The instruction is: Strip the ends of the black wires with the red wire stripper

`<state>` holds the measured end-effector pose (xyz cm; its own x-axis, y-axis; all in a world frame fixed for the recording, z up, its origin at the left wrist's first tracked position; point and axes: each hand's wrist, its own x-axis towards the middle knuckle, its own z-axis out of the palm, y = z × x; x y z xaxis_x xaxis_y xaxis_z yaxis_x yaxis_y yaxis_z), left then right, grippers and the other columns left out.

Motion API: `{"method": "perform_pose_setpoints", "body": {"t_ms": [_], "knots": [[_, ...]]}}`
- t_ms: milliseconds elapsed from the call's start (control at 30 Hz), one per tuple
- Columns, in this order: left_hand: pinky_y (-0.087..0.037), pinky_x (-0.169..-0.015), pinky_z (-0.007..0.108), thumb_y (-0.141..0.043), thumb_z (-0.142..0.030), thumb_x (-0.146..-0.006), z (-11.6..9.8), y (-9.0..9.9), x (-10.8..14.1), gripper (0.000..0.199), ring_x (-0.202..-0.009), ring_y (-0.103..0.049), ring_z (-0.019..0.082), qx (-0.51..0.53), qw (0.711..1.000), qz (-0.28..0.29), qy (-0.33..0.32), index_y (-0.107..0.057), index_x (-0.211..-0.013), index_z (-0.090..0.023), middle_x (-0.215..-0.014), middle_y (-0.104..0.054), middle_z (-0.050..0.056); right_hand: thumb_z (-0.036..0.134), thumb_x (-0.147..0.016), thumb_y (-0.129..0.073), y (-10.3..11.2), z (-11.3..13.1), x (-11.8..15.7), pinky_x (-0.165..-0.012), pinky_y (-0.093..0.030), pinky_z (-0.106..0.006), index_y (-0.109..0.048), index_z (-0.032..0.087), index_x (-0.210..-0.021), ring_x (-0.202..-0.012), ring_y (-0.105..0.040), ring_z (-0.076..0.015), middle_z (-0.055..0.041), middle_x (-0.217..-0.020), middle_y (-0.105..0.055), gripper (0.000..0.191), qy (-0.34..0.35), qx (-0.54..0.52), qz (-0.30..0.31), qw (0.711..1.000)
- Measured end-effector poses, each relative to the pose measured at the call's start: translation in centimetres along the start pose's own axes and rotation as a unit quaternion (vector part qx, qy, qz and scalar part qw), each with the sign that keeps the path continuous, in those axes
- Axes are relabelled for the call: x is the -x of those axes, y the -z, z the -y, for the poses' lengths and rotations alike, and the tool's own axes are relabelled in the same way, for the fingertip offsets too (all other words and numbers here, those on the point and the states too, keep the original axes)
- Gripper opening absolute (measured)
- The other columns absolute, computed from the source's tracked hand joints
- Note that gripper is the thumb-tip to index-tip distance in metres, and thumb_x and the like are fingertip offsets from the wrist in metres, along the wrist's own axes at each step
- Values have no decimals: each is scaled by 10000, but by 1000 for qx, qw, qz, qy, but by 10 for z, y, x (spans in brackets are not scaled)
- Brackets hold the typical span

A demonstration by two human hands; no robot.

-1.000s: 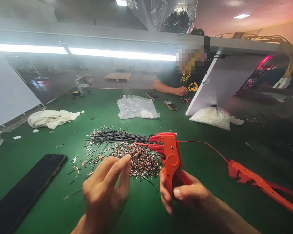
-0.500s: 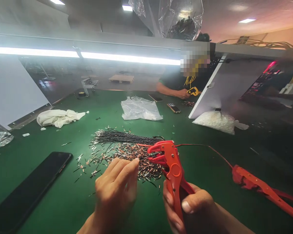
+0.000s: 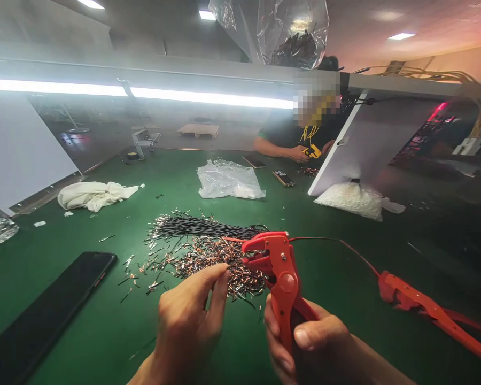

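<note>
In my right hand point(image 3: 308, 337) is a red wire stripper point(image 3: 285, 283), its handles wrapped by my fingers and its jaws pointing left. My left hand point(image 3: 196, 307) pinches a thin black wire point(image 3: 234, 263) between thumb and index finger, just left of the stripper's lower jaw. How far the wire reaches into the jaw is hard to make out. Beneath and behind the hands lies a pile of short wire offcuts point(image 3: 208, 256), dark with coppery and silvery ends. A bundle of black wires point(image 3: 208, 225) stretches along the pile's far side.
A second red hand tool point(image 3: 428, 305) lies at right and a black phone point(image 3: 60, 305) at left. Farther back are a white cloth point(image 3: 94, 196), a clear plastic bag point(image 3: 230, 180), a bag of white pieces point(image 3: 353, 200) and a co-worker's hand point(image 3: 299, 154) with a yellow tool.
My left fingers have closed into a tighter pinch by the stripper's jaw. The stripper has barely moved. Across the table, the co-worker's yellow tool has shifted slightly.
</note>
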<state>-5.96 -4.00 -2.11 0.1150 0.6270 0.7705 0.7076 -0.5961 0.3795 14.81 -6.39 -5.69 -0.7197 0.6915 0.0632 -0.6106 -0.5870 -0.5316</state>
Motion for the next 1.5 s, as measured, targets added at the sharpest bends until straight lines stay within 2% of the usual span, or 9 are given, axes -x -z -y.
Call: {"method": "perform_pose_setpoints", "body": {"t_ms": [167, 367, 533, 633, 733, 900, 1100, 1333, 1500], "knots": [[-429, -440, 140, -542, -235, -931, -9, 8, -4, 108, -364, -517, 37, -39, 999, -22, 12, -617, -867, -191, -599, -679, -57, 267, -759, -552, 3, 5, -1, -491, -511, -253, -611, 107, -961, -549, -640, -171, -42, -672, -610, 264, -7, -30, -3, 1000], [-468, -482, 114, -459, -212, -975, -11, -6, 8, 170, -413, -599, 52, 6, 999, 34, -37, -623, -972, -165, -598, -698, -33, 238, -695, -549, 3, 0, -1, -501, -489, -247, -596, 93, -938, -532, -614, -160, -51, -630, -623, 287, -60, -69, 22, 996], [-449, -439, 123, -434, -239, -977, -19, -11, 21, 111, -413, -548, 55, 125, 985, 117, 35, -517, -1042, -202, -591, -607, -64, 99, -582, -532, -6, 0, -1, -598, -483, -282, -595, 124, -1006, -643, -634, -176, -48, -750, -635, 429, -40, -23, -35, 998], [-463, -431, 160, -491, -451, -944, -25, -12, 24, 363, -418, -527, 82, 127, 978, 165, 22, -423, -1199, -203, -570, -538, -81, 62, -526, -523, -12, 4, -3, -682, -461, -297, -613, 136, -980, -739, -613, -182, -58, -819, -641, 469, -2, 31, -102, 994], [-502, -457, 194, -575, -592, -846, -28, -14, 27, 636, -485, -603, 114, 100, 974, 204, 11, -337, -1293, -207, -646, -599, -55, 76, -502, -516, -14, 7, -7, -782, -431, -320, -639, 132, -957, -841, -598, -206, -78, -871, -650, 474, 28, 76, -126, 989], [-520, -479, 181, -637, -242, -815, -29, -19, 31, 555, -582, -678, 123, 99, 954, 269, 90, -323, -1272, -257, -738, -672, -50, 104, -484, -504, -15, 7, -13, -761, -412, -298, -663, 136, -832, -835, -573, -202, -76, -847, -637, 384, 13, 118, -120, 986], [-514, -479, 168, -545, -144, -816, -26, -22, 36, 530, -506, -633, 94, 101, 963, 239, 73, -326, -1285, -255, -714, -663, -64, 87, -478, -478, -14, 0, -17, -733, -432, -302, -669, 138, -935, -768, -583, -188, -61, -790, -633, 498, 59, 88, -118, 987], [-416, -413, 137, -464, -304, -948, -16, -18, 28, 224, -400, -502, 64, 171, 965, 181, 83, -453, -1166, -252, -562, -528, -106, 44, -463, -468, -11, 8, -8, -852, -463, -409, -632, 168, -1102, -944, -615, -236, -87, -998, -665, 671, 50, 34, -89, 994], [-394, -426, 143, -434, -173, -961, -11, -12, 15, 115, -406, -486, 49, 85, 989, 105, 61, -535, -968, -227, -639, -591, -74, 56, -480, -495, -5, 3, -7, -865, -470, -496, -609, 120, -1088, -878, -624, -238, -81, -921, -641, 622, 30, 6, -67, 997]]}}
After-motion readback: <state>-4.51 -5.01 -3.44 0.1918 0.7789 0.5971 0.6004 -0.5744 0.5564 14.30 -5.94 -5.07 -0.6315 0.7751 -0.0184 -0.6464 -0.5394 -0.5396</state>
